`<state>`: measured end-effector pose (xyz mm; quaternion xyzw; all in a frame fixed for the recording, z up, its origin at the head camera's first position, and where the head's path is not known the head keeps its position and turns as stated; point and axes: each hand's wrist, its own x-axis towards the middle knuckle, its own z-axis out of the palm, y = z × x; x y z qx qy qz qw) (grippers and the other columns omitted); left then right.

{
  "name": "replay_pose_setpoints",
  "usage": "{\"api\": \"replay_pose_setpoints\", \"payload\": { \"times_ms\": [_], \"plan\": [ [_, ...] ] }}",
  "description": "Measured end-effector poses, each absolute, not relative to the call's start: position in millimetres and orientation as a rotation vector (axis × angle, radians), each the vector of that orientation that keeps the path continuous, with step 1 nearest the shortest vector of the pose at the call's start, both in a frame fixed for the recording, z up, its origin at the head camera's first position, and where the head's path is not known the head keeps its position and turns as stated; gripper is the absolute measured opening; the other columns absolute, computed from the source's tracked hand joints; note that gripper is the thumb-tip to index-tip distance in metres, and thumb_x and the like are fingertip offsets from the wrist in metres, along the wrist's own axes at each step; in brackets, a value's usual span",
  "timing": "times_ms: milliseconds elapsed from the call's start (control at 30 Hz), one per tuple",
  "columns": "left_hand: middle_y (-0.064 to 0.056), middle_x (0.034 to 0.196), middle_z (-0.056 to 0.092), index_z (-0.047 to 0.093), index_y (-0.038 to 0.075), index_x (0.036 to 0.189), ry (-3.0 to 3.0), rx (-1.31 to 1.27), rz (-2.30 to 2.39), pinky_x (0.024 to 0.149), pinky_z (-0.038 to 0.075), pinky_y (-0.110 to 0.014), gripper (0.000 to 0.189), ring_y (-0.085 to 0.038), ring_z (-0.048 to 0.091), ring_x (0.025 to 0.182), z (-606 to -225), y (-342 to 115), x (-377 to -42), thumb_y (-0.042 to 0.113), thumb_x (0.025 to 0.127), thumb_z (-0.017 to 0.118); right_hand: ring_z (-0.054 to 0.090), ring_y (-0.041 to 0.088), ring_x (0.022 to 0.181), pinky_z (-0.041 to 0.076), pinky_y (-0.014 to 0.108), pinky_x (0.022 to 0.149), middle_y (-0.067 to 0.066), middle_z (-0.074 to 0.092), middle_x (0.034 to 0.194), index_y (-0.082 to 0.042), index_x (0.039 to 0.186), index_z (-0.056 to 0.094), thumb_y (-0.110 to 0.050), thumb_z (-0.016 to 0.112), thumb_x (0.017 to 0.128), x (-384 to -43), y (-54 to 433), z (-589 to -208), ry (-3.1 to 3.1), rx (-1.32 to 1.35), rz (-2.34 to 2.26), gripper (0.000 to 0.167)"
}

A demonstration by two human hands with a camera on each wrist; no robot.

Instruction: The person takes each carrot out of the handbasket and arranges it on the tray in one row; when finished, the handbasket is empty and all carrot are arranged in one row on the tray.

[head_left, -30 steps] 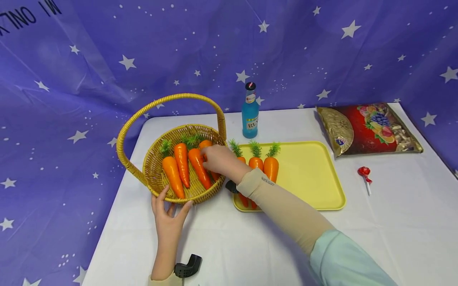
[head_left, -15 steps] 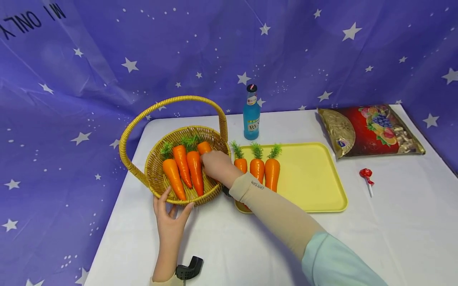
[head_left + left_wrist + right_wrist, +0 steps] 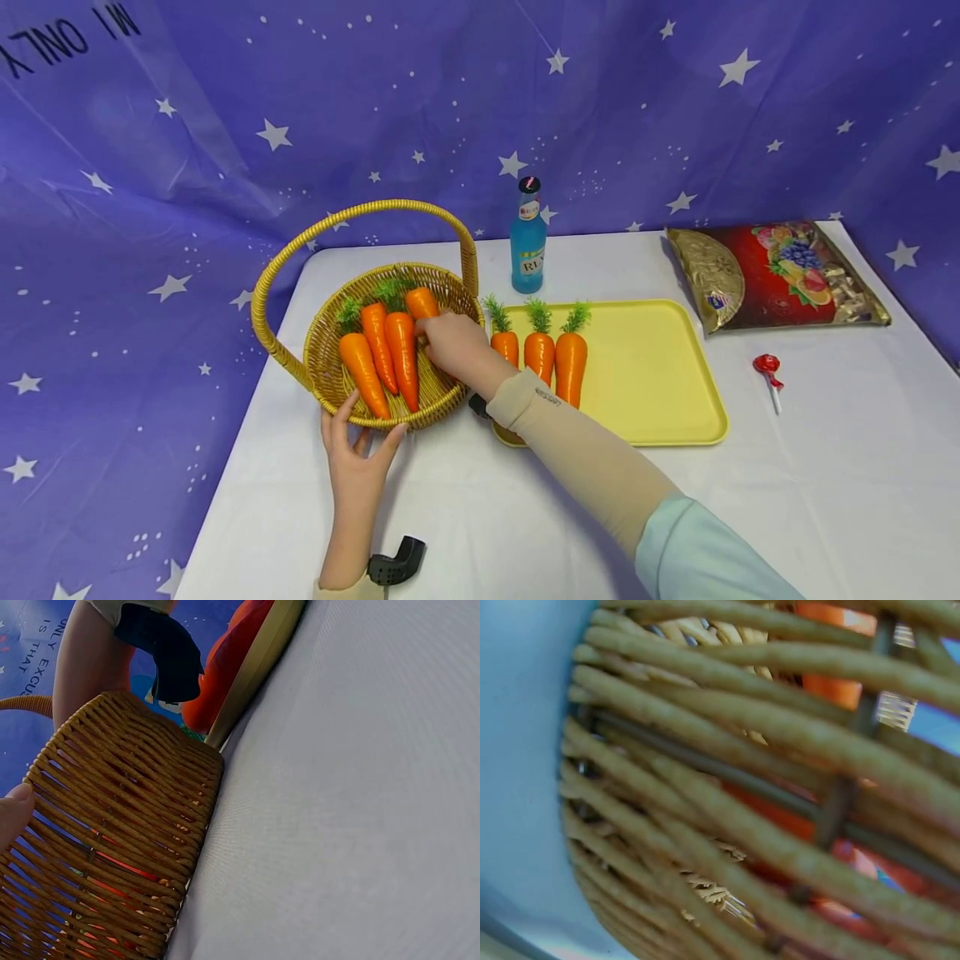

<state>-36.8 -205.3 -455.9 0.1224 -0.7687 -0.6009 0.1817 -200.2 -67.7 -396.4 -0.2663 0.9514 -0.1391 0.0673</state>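
A yellow wicker basket [image 3: 360, 210] with a tall handle stands at the table's left, several orange carrots [image 3: 365, 375] with green tops lying in it. My left hand [image 3: 355, 471] holds its front rim; in the left wrist view a thumb tip [image 3: 19, 806] rests on the wicker wall [image 3: 127, 802]. Inside the basket's right side, my right hand [image 3: 459, 344] grips the rightmost carrot [image 3: 422, 302], whose lower part it hides. Beside it lies another carrot [image 3: 402, 354]. The right wrist view is filled by blurred basket weave [image 3: 727, 727]; no fingers show there.
Right of the basket, a yellow tray [image 3: 645, 375] bears three carrots [image 3: 572, 367], partly covered by the right forearm. Behind stands a blue bottle [image 3: 528, 250]. A red and gold candy bag [image 3: 780, 275] and a red lollipop [image 3: 768, 367] lie farther right.
The right hand has reached lower into the basket, then shifted slightly left with the rightmost carrot. The carrot beside it now lies straighter and farther left. The left hand keeps its place.
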Motion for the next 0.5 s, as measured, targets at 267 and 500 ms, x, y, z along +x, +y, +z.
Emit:
{"api": "replay_pose_setpoints", "payload": {
  "times_ms": [267,500],
  "plan": [
    [-0.005,0.159,-0.001,0.042,0.011,0.143,-2.178,0.349,-1.699,0.102,0.038,-0.022,0.075,-0.025,0.019,0.141,-454,-204,-36,0.008,0.079,0.081,0.061,0.021,0.097,0.052,0.030,0.076,0.004,0.064,0.119,-0.023,0.130,0.062,-0.026,0.065,0.094,-201,-58,-394,2.802,-0.932,-0.737,0.036],
    [-0.006,0.159,-0.004,0.039,0.009,0.144,-2.168,0.370,-1.735,0.105,0.036,-0.033,0.077,-0.028,0.015,0.143,-450,-203,-35,0.003,0.079,0.079,0.052,0.017,0.119,0.048,0.030,0.093,-0.002,0.058,0.130,-0.021,0.132,0.061,-0.023,0.066,0.093,-202,-42,-387,2.601,-1.036,-1.235,0.038]
  ]
}}
